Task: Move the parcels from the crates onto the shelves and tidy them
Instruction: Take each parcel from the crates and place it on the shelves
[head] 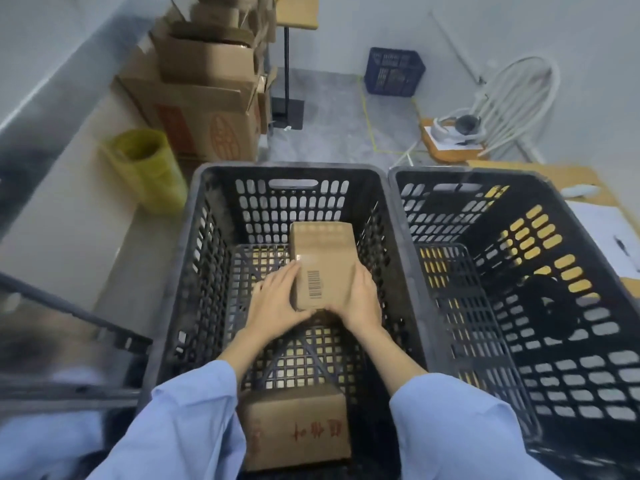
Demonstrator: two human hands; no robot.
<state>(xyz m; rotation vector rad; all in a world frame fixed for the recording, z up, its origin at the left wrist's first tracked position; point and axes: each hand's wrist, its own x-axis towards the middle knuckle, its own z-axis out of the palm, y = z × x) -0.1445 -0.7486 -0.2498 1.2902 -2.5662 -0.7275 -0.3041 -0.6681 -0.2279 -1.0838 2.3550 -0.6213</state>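
Observation:
Two black slotted crates stand side by side in front of me. Inside the left crate (207, 237), a brown cardboard parcel (323, 258) with a barcode label stands near the far wall. My left hand (277, 304) holds its left side, with the thumb curled under the near end. My right hand (360, 299) holds its right side. A second cardboard parcel (298, 427) with red print lies at the near end of the same crate, between my blue sleeves. The right crate (519, 289) holds no parcel that I can see.
Open cardboard boxes (204, 91) are stacked at the back left beside a yellow-lined bin (145, 168). A blue crate (394, 72) sits on the floor by the far wall. A dark shelf frame (69, 320) is at the left edge. Papers (609, 237) lie on a wooden surface at right.

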